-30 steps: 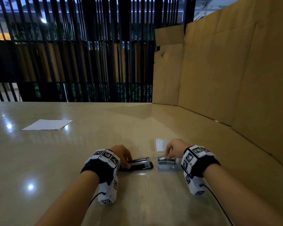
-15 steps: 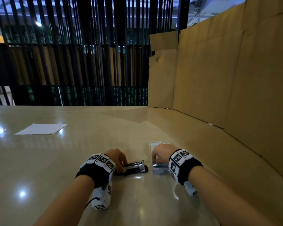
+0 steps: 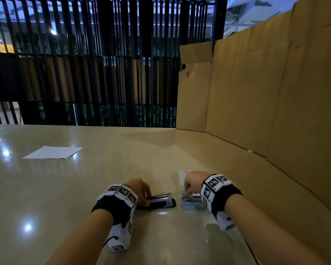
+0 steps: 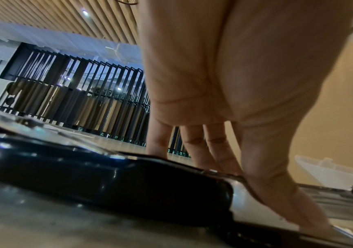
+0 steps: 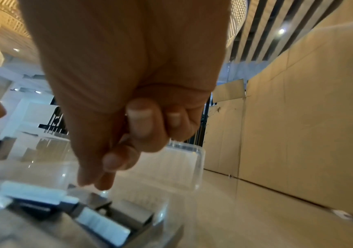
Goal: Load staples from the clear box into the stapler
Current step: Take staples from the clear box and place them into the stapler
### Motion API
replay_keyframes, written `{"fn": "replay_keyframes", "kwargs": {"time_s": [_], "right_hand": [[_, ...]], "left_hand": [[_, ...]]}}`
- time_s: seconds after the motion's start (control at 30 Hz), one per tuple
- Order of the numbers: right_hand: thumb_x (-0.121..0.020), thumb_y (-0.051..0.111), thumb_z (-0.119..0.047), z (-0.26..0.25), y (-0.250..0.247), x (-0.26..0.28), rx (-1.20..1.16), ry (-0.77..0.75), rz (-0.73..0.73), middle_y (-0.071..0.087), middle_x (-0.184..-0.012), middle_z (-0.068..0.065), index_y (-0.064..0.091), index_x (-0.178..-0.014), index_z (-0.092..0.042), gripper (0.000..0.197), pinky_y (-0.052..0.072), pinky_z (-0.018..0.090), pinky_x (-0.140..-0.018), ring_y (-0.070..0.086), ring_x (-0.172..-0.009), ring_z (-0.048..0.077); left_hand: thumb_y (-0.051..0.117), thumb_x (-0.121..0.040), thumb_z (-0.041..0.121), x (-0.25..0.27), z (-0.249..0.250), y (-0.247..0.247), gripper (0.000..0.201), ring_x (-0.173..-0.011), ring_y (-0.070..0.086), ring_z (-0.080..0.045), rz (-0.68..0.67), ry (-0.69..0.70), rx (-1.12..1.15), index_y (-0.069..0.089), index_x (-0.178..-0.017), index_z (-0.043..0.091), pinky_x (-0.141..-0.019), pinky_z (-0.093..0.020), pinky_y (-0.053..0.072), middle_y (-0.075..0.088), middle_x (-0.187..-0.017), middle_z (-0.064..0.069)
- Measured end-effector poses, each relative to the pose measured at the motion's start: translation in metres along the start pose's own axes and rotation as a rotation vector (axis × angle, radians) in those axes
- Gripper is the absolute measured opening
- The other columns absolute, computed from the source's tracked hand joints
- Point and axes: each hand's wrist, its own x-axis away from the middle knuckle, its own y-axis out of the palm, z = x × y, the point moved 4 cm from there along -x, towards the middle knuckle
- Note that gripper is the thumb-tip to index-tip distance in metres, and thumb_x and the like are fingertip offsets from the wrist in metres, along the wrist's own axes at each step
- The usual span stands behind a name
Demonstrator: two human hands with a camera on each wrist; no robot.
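**Stapler open, hand over the box**

Far left we have a sheet of paper (image 3: 53, 152) lying flat on the glossy table (image 3: 84, 188), well apart from the action. Moving in, our left hand (image 3: 139, 189) rests on the stapler (image 3: 159, 202), fingers (image 4: 192, 147) straight and pointing down onto its black body, thumb (image 4: 277, 193) pressed along the near edge. Nothing is curled round it; we are pinning it flat, not grasping. The stapler lies on the table with its metal channel (image 3: 161, 197) exposed on top, its front end pointing right toward the box.

Just beside it, to the right, sits the clear box (image 3: 189, 204), lid (image 5: 184, 166) swung open and standing behind the tray. Staples (image 5: 116, 216) lie in strips inside, grey and bluish in this light. Our right hand (image 3: 192, 181) hovers over the tray, fingers curled in, thumb and forefinger tips (image 5: 99, 177) meeting low over the strips. Whether they have a strip pinched between them, we cannot tell; the wrist view blurs right there.

On the far right a cardboard wall (image 3: 275, 102) stands along the table edge.
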Motion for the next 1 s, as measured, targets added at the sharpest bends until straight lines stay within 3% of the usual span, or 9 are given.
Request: {"fn": "replay_keyframes", "kwargs": {"time_s": [0.07, 0.3, 0.47, 0.67, 0.77, 0.87, 1.0], "right_hand": [[-0.082, 0.069, -0.022, 0.0038, -0.0007, 0.0007, 0.003, 0.003, -0.024, 0.075, -0.102, 0.010, 0.076, -0.098, -0.009, 0.022, 0.054, 0.033, -0.079, 0.070, -0.094, 0.030], [-0.076, 0.071, -0.021, 0.0064, 0.0072, -0.0022, 0.023, 0.030, -0.008, 0.075, -0.098, 0.012, 0.076, -0.093, -0.008, 0.023, 0.055, 0.033, -0.076, 0.066, -0.080, 0.026], [-0.070, 0.072, -0.021, 0.0063, 0.0060, -0.0027, 0.017, 0.021, 0.015, 0.076, -0.094, 0.014, 0.075, -0.087, -0.006, 0.023, 0.060, 0.038, -0.078, 0.071, -0.086, 0.031], [-0.077, 0.073, -0.025, 0.0113, 0.0072, -0.0017, -0.069, -0.004, 0.011, 0.075, -0.101, 0.005, 0.077, -0.098, -0.015, 0.023, 0.053, 0.032, -0.082, 0.060, -0.080, 0.017], [-0.078, 0.072, -0.023, 0.0118, 0.0086, -0.0008, -0.107, -0.019, 0.001, 0.075, -0.103, 0.003, 0.076, -0.101, -0.017, 0.024, 0.049, 0.027, -0.076, 0.057, -0.079, 0.013], [-0.076, 0.074, -0.021, 0.0118, 0.0072, -0.0012, -0.129, -0.011, 0.028, 0.074, -0.091, 0.006, 0.076, -0.097, -0.012, 0.022, 0.051, 0.029, -0.076, 0.058, -0.077, 0.016], [-0.077, 0.075, -0.019, 0.0119, 0.0056, -0.0015, -0.200, -0.021, 0.037, 0.061, -0.072, -0.001, 0.075, -0.096, -0.006, 0.023, 0.046, 0.026, -0.070, 0.056, -0.074, 0.016]], "left_hand": [[0.071, -0.081, 0.017, -0.0003, 0.0000, -0.0005, 0.038, -0.112, 0.063, -0.025, 0.005, -0.001, 0.000, 0.066, -0.117, 0.011, -0.096, -0.031, 0.048, 0.067, -0.121, -0.010], [0.071, -0.081, 0.016, 0.0001, 0.0008, -0.0007, 0.038, -0.113, 0.063, -0.026, 0.005, -0.006, 0.007, 0.066, -0.117, 0.011, -0.096, -0.033, 0.049, 0.068, -0.121, -0.011], [0.071, -0.080, 0.016, 0.0022, 0.0010, -0.0012, 0.037, -0.112, 0.063, -0.027, 0.002, 0.000, 0.010, 0.066, -0.117, 0.009, -0.095, -0.033, 0.049, 0.067, -0.121, -0.012], [0.072, -0.080, 0.016, 0.0020, 0.0008, -0.0003, 0.038, -0.113, 0.063, -0.027, 0.001, 0.001, 0.011, 0.066, -0.117, 0.009, -0.097, -0.034, 0.049, 0.067, -0.122, -0.013], [0.071, -0.081, 0.016, 0.0014, 0.0000, -0.0003, 0.038, -0.113, 0.063, -0.026, -0.002, -0.002, 0.007, 0.065, -0.118, 0.010, -0.098, -0.034, 0.049, 0.067, -0.122, -0.012], [0.071, -0.081, 0.018, 0.0018, -0.0002, 0.0001, 0.039, -0.113, 0.063, -0.026, -0.006, -0.002, 0.000, 0.065, -0.118, 0.011, -0.097, -0.033, 0.049, 0.067, -0.122, -0.011], [0.071, -0.081, 0.018, 0.0020, 0.0000, -0.0002, 0.038, -0.113, 0.063, -0.024, -0.002, -0.008, -0.001, 0.065, -0.118, 0.012, -0.096, -0.032, 0.048, 0.067, -0.122, -0.010]]}}
